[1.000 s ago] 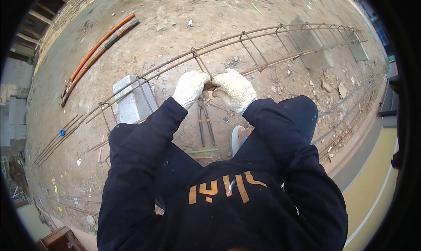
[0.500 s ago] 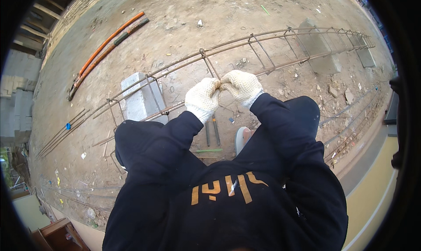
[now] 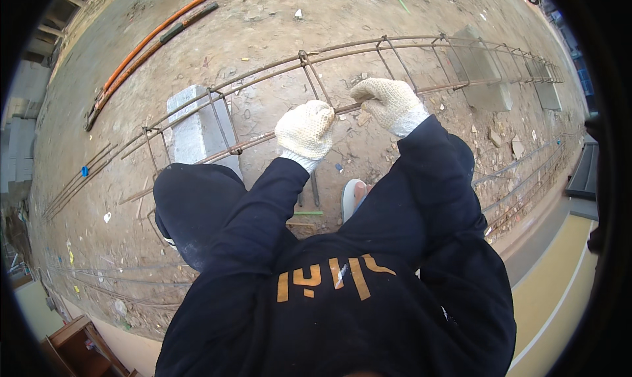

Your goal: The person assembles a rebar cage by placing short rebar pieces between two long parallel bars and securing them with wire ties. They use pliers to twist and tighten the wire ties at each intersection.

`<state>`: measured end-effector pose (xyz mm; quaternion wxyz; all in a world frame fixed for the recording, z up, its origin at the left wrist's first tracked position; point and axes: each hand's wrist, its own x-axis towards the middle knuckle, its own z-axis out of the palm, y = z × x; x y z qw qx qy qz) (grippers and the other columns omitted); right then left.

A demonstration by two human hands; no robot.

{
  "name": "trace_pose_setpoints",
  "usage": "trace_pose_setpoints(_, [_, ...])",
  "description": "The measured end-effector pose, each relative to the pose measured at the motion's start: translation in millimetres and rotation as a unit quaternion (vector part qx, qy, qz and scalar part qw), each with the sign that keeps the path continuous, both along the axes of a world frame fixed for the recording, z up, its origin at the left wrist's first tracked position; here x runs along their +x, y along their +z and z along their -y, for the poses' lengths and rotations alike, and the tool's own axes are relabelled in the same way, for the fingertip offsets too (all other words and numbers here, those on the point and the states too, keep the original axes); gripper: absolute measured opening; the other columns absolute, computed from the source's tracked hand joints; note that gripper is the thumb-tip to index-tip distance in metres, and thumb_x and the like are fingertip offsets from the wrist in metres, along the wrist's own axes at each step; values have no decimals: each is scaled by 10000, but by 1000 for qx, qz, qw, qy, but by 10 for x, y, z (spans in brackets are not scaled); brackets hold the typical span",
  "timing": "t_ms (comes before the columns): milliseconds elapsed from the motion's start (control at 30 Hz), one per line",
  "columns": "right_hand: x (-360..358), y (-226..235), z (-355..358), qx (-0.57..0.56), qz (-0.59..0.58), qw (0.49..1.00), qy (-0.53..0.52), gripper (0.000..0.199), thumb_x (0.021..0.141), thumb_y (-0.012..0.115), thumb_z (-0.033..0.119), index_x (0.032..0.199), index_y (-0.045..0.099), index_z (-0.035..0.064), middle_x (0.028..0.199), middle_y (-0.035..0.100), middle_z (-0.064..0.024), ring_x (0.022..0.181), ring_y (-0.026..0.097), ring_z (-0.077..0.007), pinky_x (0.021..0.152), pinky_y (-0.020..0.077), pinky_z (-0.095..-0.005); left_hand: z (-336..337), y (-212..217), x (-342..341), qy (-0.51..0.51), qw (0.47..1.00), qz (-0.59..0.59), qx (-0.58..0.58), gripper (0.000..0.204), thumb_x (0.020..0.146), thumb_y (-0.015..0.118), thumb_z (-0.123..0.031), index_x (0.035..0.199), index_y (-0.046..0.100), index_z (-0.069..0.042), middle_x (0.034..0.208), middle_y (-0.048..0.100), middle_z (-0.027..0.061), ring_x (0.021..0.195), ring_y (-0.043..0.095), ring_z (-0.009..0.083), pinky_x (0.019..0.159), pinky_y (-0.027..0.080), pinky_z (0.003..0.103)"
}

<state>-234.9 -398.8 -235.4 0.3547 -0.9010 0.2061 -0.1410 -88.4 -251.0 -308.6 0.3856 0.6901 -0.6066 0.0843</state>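
Observation:
A long rebar cage [image 3: 210, 91], made of thin rusty bars with square stirrups, runs across in front of me. My left hand [image 3: 305, 129], in a cream knitted glove, is closed over the near lower bar beside a stirrup [image 3: 315, 80]. The glove hides its fingertips and any small thing in them. Just to the right, my right hand [image 3: 390, 104] wears a matching glove. Its bent fingers are apart over the same bar, with nothing visible in them. Below the left hand, a hand tool's dark handles [image 3: 315, 190] lie on the ground, its head hidden.
Concrete blocks support the cage, one at left [image 3: 197, 130] and others at right [image 3: 475, 67]. Long-handled orange bolt cutters [image 3: 172, 31] lie beyond at upper left. Loose bars [image 3: 79, 176] lie further left, more at right [image 3: 526, 179]. My sandalled foot [image 3: 352, 199] is close below.
My right hand has parted from the left, moving right and slightly away, and its fingers have loosened. My left hand stays at the bar. The whole view has shifted slightly.

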Motion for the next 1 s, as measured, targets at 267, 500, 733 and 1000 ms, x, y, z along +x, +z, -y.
trace_pose_setpoints(267, [-100, -85, -236, -55, -38, 985, -161, 162, 804, 664, 204, 902, 699, 80, 839, 690, -137, 809, 667, -316, 734, 521, -390, -35, 82, -13, -17, 997, -69, -3, 125, 732, 668, -120, 856, 679, -122, 875, 670, 69, 807, 651, 288, 713, 514, 401])
trace_pose_setpoints(500, [46, -348, -498, 189, -21, 970, -154, 196, 833, 688, 175, 1002, 701, 76, 902, 700, -134, 838, 679, -276, 747, 523, -340, -93, 204, 90, -29, 974, -214, 71, 190, 745, 616, -21, 914, 699, -47, 911, 692, 129, 836, 668, 310, 762, 530, 360])
trace_pose_setpoints(733, [171, -240, -448, -74, 22, 991, -105, 112, 843, 657, 150, 940, 664, 93, 861, 665, -123, 825, 652, -313, 719, 513, -376, -67, 168, 70, -20, 966, -242, 85, 183, 740, 594, -1, 876, 712, -40, 934, 695, 122, 858, 667, 298, 775, 527, 356])
trace_pose_setpoints(1000, [366, -141, -372, -121, -48, 990, -59, 89, 862, 616, 179, 889, 676, 119, 816, 671, -104, 787, 652, -320, 696, 512, -403, -114, 151, 74, -31, 988, -144, 48, 152, 753, 603, -73, 859, 708, -45, 905, 690, 134, 813, 663, 307, 738, 530, 369])
